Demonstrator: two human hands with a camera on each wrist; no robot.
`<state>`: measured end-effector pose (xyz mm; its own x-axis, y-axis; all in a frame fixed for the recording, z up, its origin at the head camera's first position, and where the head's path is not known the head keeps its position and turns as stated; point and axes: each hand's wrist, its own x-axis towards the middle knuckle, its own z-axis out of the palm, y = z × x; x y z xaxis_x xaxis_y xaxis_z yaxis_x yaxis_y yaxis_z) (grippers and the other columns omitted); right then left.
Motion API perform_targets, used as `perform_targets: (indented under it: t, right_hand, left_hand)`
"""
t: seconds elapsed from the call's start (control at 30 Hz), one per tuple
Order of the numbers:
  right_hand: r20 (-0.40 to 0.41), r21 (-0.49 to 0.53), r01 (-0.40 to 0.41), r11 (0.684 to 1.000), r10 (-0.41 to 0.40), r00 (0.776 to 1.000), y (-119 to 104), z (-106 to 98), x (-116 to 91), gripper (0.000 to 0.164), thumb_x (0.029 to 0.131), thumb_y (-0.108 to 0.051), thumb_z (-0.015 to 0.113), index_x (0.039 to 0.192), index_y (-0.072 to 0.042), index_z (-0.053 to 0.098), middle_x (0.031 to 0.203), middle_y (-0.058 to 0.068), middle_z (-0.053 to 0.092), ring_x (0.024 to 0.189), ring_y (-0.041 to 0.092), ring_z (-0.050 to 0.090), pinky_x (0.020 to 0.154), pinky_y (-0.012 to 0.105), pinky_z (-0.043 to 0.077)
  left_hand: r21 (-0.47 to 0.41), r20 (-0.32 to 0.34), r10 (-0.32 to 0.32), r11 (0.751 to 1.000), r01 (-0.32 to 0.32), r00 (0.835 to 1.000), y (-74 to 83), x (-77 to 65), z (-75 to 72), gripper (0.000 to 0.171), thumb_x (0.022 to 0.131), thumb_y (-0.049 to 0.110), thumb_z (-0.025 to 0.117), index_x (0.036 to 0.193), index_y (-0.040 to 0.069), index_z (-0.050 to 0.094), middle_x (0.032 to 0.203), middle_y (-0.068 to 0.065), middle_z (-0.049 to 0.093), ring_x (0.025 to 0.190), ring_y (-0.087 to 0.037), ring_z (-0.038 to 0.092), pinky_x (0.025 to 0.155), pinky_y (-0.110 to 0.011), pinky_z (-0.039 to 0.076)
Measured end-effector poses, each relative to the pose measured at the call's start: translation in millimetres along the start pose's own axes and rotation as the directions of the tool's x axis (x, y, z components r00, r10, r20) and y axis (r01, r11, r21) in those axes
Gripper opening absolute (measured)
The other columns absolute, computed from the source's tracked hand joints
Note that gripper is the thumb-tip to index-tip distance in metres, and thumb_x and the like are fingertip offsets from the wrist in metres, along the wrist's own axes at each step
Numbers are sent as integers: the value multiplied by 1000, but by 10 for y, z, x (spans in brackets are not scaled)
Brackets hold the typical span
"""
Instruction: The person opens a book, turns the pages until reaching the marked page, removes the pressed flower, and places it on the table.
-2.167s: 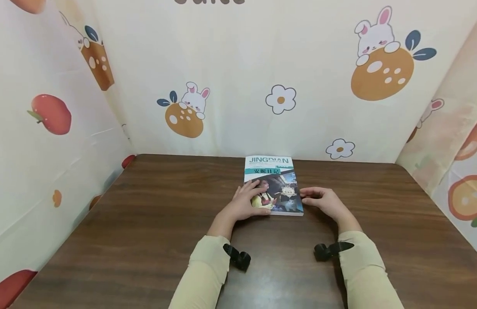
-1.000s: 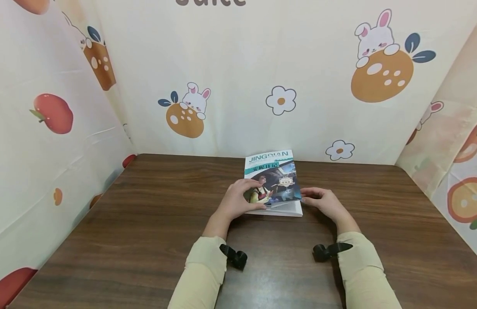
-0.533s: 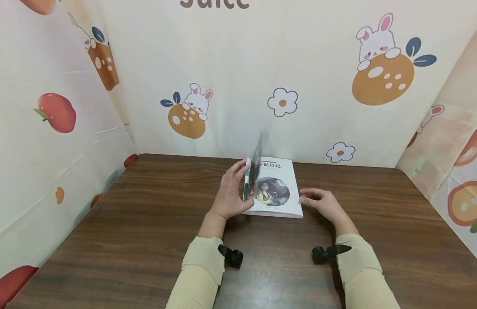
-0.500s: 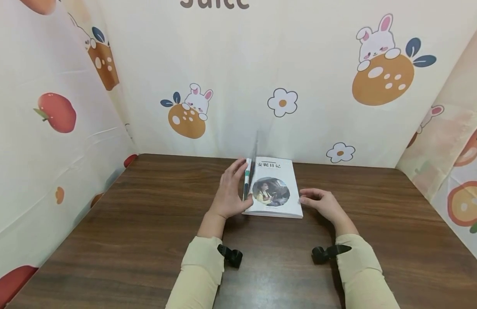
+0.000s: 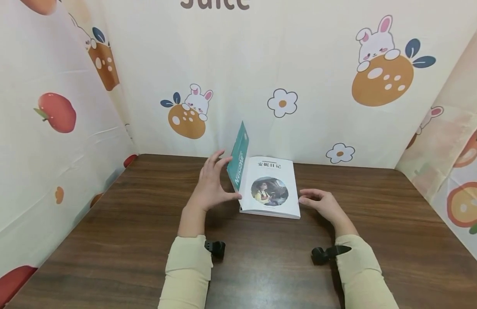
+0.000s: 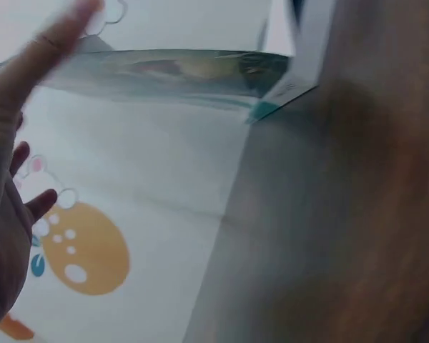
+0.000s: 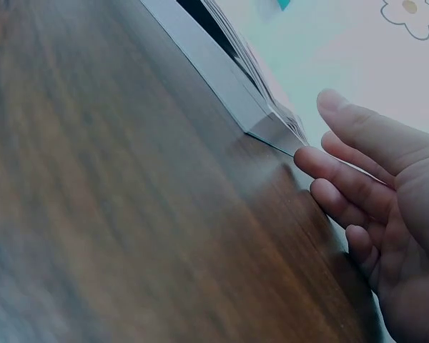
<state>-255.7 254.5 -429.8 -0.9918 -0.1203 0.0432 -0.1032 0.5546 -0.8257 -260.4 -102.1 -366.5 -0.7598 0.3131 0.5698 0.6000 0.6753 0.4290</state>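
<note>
A paperback book [image 5: 274,171] lies on the table with its front cover [image 5: 238,159] raised at the left, its teal inner side showing. The white title page with a round picture faces up. My left hand [image 5: 207,189] is left of the cover, fingers spread, thumb near its lower corner. In the left wrist view the cover [image 6: 171,75] passes beside the blurred hand; I cannot tell whether they touch. My right hand [image 5: 323,204] rests at the book's right edge with fingers slightly bent. The right wrist view has its fingertips by the corner of the page block [image 7: 229,78].
The brown wood-grain table [image 5: 269,266] reaches back to a cream curtain [image 5: 238,64] printed with rabbits, fruit and flowers. More printed cloth hangs at both sides. A black wrist camera is strapped over each cream sleeve [image 5: 188,270].
The cover has swung up and over to the left, uncovering the title page. My left hand has moved left from atop the book. My right hand has stayed at the right edge.
</note>
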Motion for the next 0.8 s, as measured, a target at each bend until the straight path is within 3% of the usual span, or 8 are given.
perform_targets:
  t: [0.17, 0.27, 0.43, 0.6, 0.7, 0.8]
  right_hand:
    - [-1, 2, 1, 1000, -1, 1000, 9, -1, 3, 49, 82, -36, 69, 117, -3, 61, 108, 14, 62, 95, 25, 51, 77, 34, 42]
    - [1, -4, -4, 1000, 4, 1000, 11, 1, 0, 49, 82, -37, 69, 117, -4, 61, 108, 13, 62, 95, 25, 51, 77, 35, 42]
    - [2, -15, -10, 1000, 10, 1000, 8, 4, -2, 50, 82, -38, 69, 118, -4, 61, 108, 13, 62, 94, 25, 50, 77, 34, 41]
    - [-10, -3, 1, 1000, -1, 1000, -2, 9, -1, 48, 81, -35, 70, 117, -3, 61, 105, 14, 62, 91, 24, 50, 73, 34, 42]
    - [-24, -2, 10, 1000, -10, 1000, -3, 17, -2, 47, 82, -33, 70, 116, -3, 61, 105, 14, 62, 91, 24, 50, 73, 34, 42]
    - [-42, 1, 23, 1000, -23, 999, 3, 27, 3, 45, 82, -32, 70, 115, -2, 62, 107, 15, 62, 96, 26, 52, 77, 36, 42]
  left_hand:
    - [-28, -34, -70, 997, 69, 997, -21, -35, -126, 70, 74, 48, 71, 128, 19, 39, 140, -3, 30, 130, -24, 23, 101, -55, 21]
    - [-14, -84, -97, 995, 97, 992, -63, -63, -178, 50, 84, 44, 60, 122, 15, 46, 132, -4, 40, 126, -24, 28, 100, -53, 24]
    - [43, -150, -133, 989, 141, 980, -183, -117, -236, 30, 86, 31, 61, 108, 10, 58, 116, -6, 57, 120, -26, 38, 97, -53, 28]
    - [59, -119, -232, 969, 240, 965, -306, -170, -281, 22, 86, 22, 61, 104, 9, 65, 111, -8, 62, 115, -27, 44, 96, -53, 28]
    - [25, -33, -346, 938, 347, 938, -340, -201, -324, 27, 87, 22, 59, 110, 8, 64, 112, -10, 61, 109, -28, 45, 93, -50, 32]
    - [-30, 80, -462, 885, 465, 883, -372, -233, -371, 32, 89, 24, 57, 117, 9, 63, 117, -12, 59, 105, -29, 47, 91, -47, 37]
